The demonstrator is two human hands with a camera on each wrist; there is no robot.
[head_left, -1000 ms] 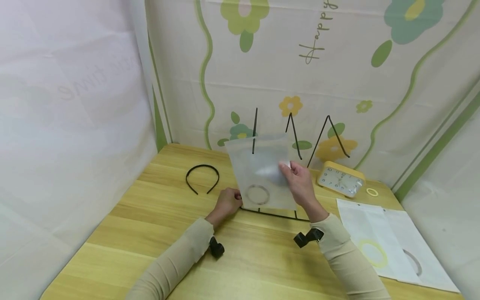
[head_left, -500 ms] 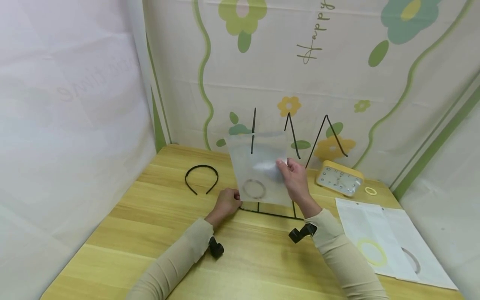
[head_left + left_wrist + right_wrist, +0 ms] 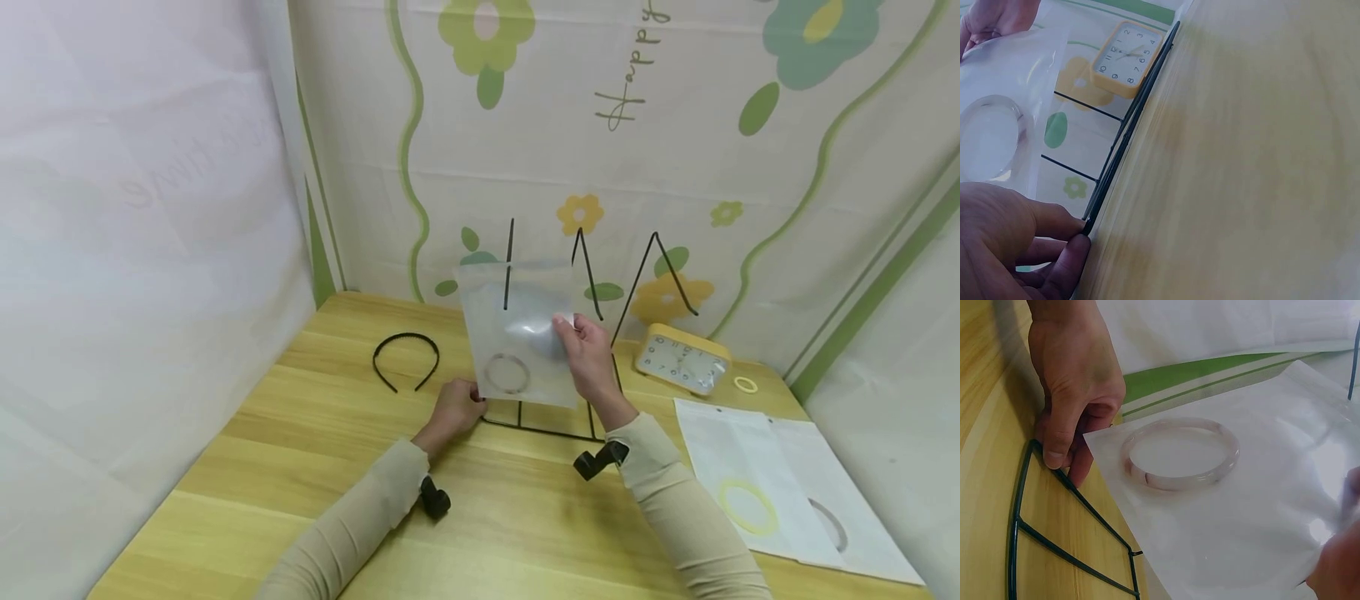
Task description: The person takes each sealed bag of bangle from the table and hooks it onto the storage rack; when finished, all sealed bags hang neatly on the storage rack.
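Note:
My right hand (image 3: 596,358) grips the right side of a translucent plastic bag (image 3: 553,379), thumb on its front. Inside lies a pale marbled bangle (image 3: 1175,482), low in the bag. The bag's top is at the left prong (image 3: 511,250) of a black wire display rack (image 3: 558,432); the prong's lower end shows over the bag's front. Whether it passes through a hole in the bag I cannot tell. My left hand (image 3: 456,406) pinches the front left corner of the rack's base between thumb and fingers, as the left wrist view shows.
A black toothed headband (image 3: 407,336) lies left of the rack. To the right are a yellow clock (image 3: 682,358), a small pale yellow ring (image 3: 746,385) and two overlapping white bags (image 3: 712,433) with rings inside. Printed cloth (image 3: 510,150) hangs behind the table.
The bag has risen slightly, its lower edge now higher above the rack's base. My right hand shifted a little left with it; my left hand stayed at the corner.

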